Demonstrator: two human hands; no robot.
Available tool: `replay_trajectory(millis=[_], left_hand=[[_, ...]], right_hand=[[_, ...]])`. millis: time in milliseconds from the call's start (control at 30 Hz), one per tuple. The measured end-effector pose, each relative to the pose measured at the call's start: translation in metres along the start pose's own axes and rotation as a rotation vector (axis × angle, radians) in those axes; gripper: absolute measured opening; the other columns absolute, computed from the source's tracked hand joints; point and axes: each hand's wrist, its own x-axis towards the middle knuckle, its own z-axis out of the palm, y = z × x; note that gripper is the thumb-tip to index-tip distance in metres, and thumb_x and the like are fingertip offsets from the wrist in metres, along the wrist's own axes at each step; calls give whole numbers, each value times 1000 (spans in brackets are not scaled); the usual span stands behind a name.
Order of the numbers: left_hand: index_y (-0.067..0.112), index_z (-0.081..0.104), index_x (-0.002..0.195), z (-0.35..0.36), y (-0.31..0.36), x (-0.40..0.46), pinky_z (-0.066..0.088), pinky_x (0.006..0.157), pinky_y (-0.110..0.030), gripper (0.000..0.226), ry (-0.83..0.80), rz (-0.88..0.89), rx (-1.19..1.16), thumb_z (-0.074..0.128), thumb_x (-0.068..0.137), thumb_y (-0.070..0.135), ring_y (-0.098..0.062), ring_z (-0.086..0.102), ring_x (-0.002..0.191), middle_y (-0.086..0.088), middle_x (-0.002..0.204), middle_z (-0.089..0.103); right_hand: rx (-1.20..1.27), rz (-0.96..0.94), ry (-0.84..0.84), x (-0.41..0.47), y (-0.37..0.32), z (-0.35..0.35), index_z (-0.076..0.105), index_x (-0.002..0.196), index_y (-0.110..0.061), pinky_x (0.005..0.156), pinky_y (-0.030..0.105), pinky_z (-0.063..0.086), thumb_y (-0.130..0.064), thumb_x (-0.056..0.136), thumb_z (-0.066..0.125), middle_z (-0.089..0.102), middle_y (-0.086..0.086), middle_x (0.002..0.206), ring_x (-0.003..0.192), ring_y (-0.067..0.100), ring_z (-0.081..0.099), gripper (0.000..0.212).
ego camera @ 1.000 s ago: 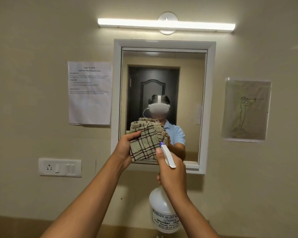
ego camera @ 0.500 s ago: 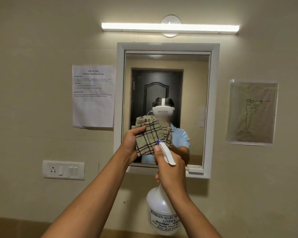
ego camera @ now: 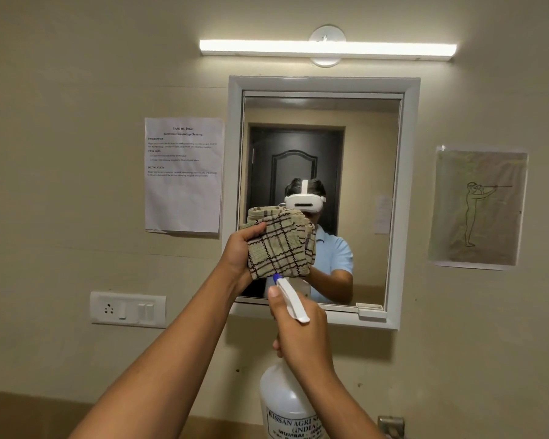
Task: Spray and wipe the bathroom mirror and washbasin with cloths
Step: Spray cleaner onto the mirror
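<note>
With the cloth [ego camera: 281, 245] gripped by the left hand [ego camera: 240, 258] at twelve o'clock of the spray bottle [ego camera: 290, 397] clasped by the right hand [ego camera: 301, 337], the mirror [ego camera: 322, 198] could be missed and the cloth soaked.

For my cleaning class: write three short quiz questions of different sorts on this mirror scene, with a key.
1. True or false: the left hand grips the folded beige checked cloth.
2. Which hand holds the white plastic spray bottle? A left, B right, C neither.
3. Fill in: the bottle's blue nozzle tip points at the ____.

Key: 1 true; 2 B; 3 cloth, held up before the white-framed wall mirror.
</note>
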Motion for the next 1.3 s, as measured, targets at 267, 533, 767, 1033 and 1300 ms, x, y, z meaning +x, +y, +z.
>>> replay_trajectory(millis=[267, 533, 767, 1033, 1300], left_hand=[[5, 65, 116, -16, 11, -4, 59, 77, -42, 34, -8, 23, -5, 41, 99, 22, -31, 73, 90, -16, 103, 74], [2, 61, 125, -18, 14, -8, 59, 76, -43, 38, -2, 38, -12, 41, 98, 20, -33, 71, 95, -18, 109, 71], [4, 62, 124, -19, 20, -12, 59, 80, -46, 37, 33, 50, 0, 42, 98, 22, -35, 71, 99, -20, 116, 70], [0, 59, 127, -8, 20, -16, 61, 68, -41, 39, 57, 45, 3, 42, 98, 20, -32, 73, 90, -19, 107, 71], [7, 66, 110, -5, 26, -19, 59, 73, -42, 31, 36, 76, 43, 40, 100, 21, -30, 74, 86, -16, 101, 74]], right_hand=[[-23, 68, 97, 8, -3, -31, 60, 67, -18, 50, 39, 54, -73, 80, 41, 60, 2, 57, 53, 28, 65, 60], [8, 8, 86, 17, -28, -39, 57, 72, -24, 49, 32, 53, -47, 95, 52, 67, 10, 69, 50, 18, 60, 34], [28, 18, 56, 11, -26, -33, 64, 77, -16, 49, 36, 54, -48, 96, 53, 67, 11, 69, 49, 18, 61, 39], [-11, -54, 18, 0, -21, -3, 57, 63, -35, 50, 41, 52, -75, 82, 43, 53, -4, 53, 53, 27, 61, 46], [8, -51, 28, 3, -17, -6, 59, 71, -38, 52, 40, 55, -78, 81, 43, 55, -8, 55, 58, 26, 65, 45]])
